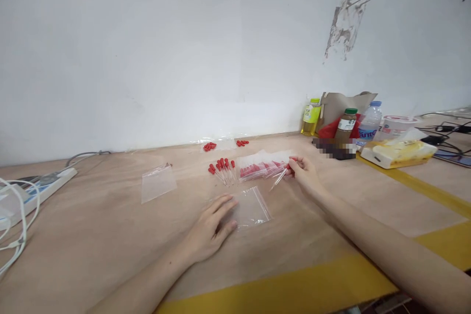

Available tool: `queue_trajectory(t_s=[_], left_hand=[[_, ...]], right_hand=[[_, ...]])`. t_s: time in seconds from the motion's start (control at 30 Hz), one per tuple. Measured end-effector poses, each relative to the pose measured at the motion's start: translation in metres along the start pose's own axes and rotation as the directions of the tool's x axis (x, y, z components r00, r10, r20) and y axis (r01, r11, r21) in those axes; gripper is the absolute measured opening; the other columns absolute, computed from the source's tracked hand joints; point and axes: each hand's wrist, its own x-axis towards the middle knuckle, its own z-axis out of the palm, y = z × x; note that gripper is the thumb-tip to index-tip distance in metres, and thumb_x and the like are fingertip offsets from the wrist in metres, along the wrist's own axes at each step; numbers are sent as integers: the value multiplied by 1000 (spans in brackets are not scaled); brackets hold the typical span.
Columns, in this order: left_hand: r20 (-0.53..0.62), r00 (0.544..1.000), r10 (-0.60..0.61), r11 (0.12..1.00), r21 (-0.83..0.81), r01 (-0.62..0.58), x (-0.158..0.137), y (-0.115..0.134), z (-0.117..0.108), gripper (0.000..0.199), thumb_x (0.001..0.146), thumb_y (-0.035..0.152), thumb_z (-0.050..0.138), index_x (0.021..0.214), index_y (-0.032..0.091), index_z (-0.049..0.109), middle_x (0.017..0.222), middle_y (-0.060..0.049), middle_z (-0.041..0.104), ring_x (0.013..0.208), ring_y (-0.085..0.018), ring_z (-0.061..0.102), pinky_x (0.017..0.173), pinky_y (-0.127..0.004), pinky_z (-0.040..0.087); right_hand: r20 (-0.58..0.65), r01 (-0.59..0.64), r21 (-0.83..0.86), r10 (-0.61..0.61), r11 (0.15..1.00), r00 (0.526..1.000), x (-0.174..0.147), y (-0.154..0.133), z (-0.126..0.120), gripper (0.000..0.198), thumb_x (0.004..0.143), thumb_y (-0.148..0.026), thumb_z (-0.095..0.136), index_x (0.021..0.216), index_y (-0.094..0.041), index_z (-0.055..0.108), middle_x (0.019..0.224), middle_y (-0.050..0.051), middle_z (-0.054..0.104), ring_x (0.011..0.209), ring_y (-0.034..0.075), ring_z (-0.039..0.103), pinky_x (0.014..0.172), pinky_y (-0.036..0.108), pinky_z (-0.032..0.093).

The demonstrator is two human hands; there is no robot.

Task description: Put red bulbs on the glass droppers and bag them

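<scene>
My right hand (301, 170) pinches a glass dropper with a red rubber bulb (280, 177), its thin tip slanting down to the left. Under my left hand (215, 225), fingers stretched out, lies the left edge of a clear zip bag (253, 208). Behind that bag, a cluster of red-bulbed droppers (223, 169) rests on the table. Just right of the cluster are overlapping zip bags with red-bulbed droppers inside (255, 169), close to my right hand. Loose red bulbs lie in two small groups, one on the left (209, 146) and one on the right (242, 143), near the wall.
A stack of zip bags (159, 184) lies left of my hands. White power strips with cables (47, 191) occupy the far left. At the right stand bottles (346, 125), a paper bag (331, 108) and a tissue pack (399, 149). Yellow tape (279, 284) marks the front edge.
</scene>
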Motion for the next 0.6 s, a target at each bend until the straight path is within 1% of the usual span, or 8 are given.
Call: queue_trajectory(t_s=[0.1,0.2,0.33,0.47,0.6], left_hand=[[-18,1000,4,1000,-25,-5,1,-4,0,39,86,33,40,124,24,40,129,-5,42,118,-21,38,98,-40,33],[9,1000,8,999,-39,-8,1,-5,0,41,85,33,42,124,23,40,127,-5,43,118,-21,37,99,-40,32],[42,999,-10,998,-57,13,2,-5,1,42,85,33,42,126,24,37,126,-5,45,116,-21,40,97,-39,34],[54,999,-7,998,-64,10,2,-6,1,43,85,32,43,126,24,36,124,-4,47,113,-20,42,96,-38,35],[57,998,-10,997,-72,14,3,-6,1,44,84,32,43,126,24,35,124,-4,47,113,-19,42,96,-36,35]], right_hand=[[20,-5,23,4,1000,1000,-11,7,2,34,62,-42,61,81,-18,45,59,-4,53,46,8,49,45,20,41],[65,34,16,-35,999,997,-17,9,7,37,62,-46,60,82,-19,45,63,-3,53,49,8,50,47,20,42],[60,47,11,-48,999,997,-22,9,9,37,64,-48,58,83,-19,45,65,-2,53,51,8,49,48,21,41],[61,-10,38,7,999,998,-24,12,10,36,64,-46,59,84,-19,45,64,-2,53,51,8,50,49,22,41],[69,-110,141,101,984,992,-29,13,13,29,65,-38,61,81,-19,45,62,-3,53,50,8,51,50,21,42]])
